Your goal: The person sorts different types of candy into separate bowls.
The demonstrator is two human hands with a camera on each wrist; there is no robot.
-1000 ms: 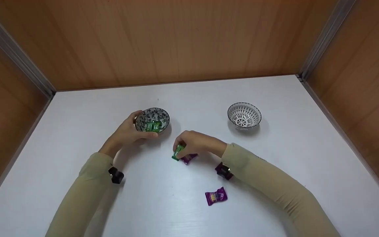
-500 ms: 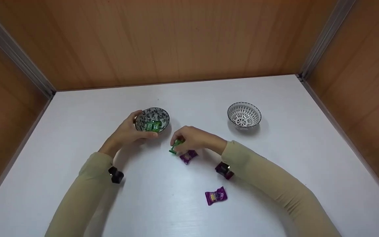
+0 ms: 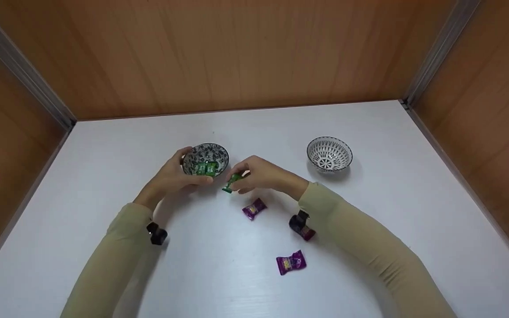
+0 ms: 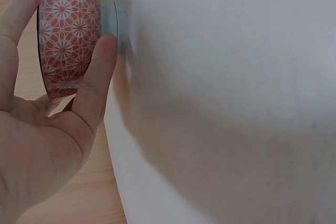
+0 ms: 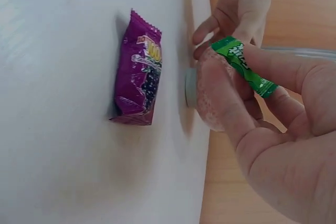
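Observation:
My left hand (image 3: 171, 177) grips a small bowl (image 3: 205, 152) by its side, thumb at the near rim. Inside, the bowl has a dark floral pattern; outside, as the left wrist view shows, its wall (image 4: 63, 30) is red with white flowers. Green wrapped candies (image 3: 206, 169) lie in it. Just right of that bowl, my right hand (image 3: 264, 173) pinches another green wrapped candy (image 5: 236, 59) between thumb and fingers, above the table. Below this hand a purple wrapped candy (image 3: 254, 209) lies on the table, seen closer in the right wrist view.
A second bowl (image 3: 329, 154), white with black marks, stands at the right. Another purple candy (image 3: 291, 263) lies nearer the front, and a dark-wrapped one (image 3: 308, 233) is partly hidden under the right wrist camera. Wooden panels (image 3: 245, 57) enclose the white table (image 3: 219, 274).
My right hand has carried the green candy up and left, away from the purple candy and closer to the floral bowl. My left hand keeps holding the bowl in place.

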